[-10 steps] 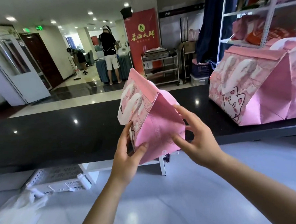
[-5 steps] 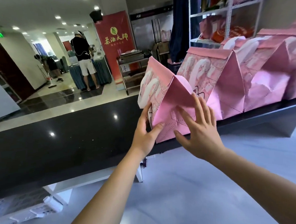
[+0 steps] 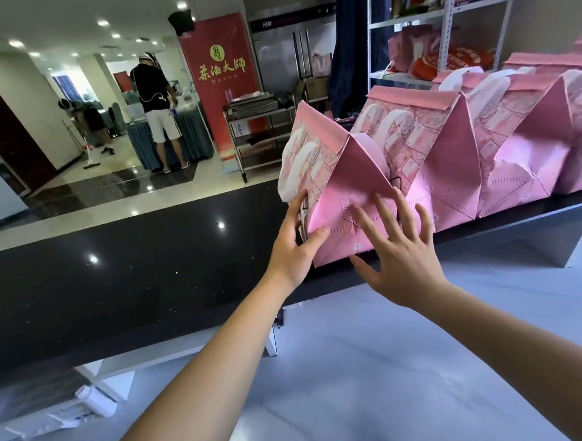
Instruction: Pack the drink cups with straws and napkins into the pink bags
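Looks like parking pink bag (image 3: pixel 334 170) at counter (image 3: pixel 115 265) near edge, left hand (image 3: pixel 291 251) and right hand (image 3: pixel 401 258) fingers splayed flat against it; next, let go.

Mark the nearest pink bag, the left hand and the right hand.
Nearest pink bag (image 3: pixel 346 179): head view, on its folded side panel.
Left hand (image 3: pixel 293 252): head view, on the back of the hand.
Right hand (image 3: pixel 401 259): head view, on the back of the hand.

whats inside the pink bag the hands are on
Nothing inside shows: the pink bag is folded shut at the top, so any contents are hidden. The left hand and right hand touch its side.
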Action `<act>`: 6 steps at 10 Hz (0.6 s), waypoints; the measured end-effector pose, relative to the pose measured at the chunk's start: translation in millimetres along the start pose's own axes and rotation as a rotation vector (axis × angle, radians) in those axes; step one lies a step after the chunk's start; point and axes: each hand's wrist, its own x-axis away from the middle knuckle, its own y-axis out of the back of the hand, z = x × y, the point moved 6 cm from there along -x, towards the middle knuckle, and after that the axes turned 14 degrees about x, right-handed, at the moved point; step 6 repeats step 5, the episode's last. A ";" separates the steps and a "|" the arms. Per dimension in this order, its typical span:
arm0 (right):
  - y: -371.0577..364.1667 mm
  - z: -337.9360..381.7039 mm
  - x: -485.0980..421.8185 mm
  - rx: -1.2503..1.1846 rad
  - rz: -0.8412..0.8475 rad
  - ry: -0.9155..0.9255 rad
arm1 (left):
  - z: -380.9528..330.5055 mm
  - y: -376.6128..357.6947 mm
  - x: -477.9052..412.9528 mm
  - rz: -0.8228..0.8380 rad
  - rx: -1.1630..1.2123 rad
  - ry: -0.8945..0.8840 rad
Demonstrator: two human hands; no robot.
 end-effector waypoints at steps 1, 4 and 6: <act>1.8 2.2 0.2 0.013 0.014 -0.010 | -0.5 -0.1 1.3 0.011 0.002 0.019; 6.7 4.8 8.5 0.010 0.106 0.015 | -8.3 5.0 15.0 0.058 -0.134 0.010; 13.1 6.2 12.1 -0.009 0.148 0.014 | -10.3 12.9 25.5 0.058 -0.223 0.034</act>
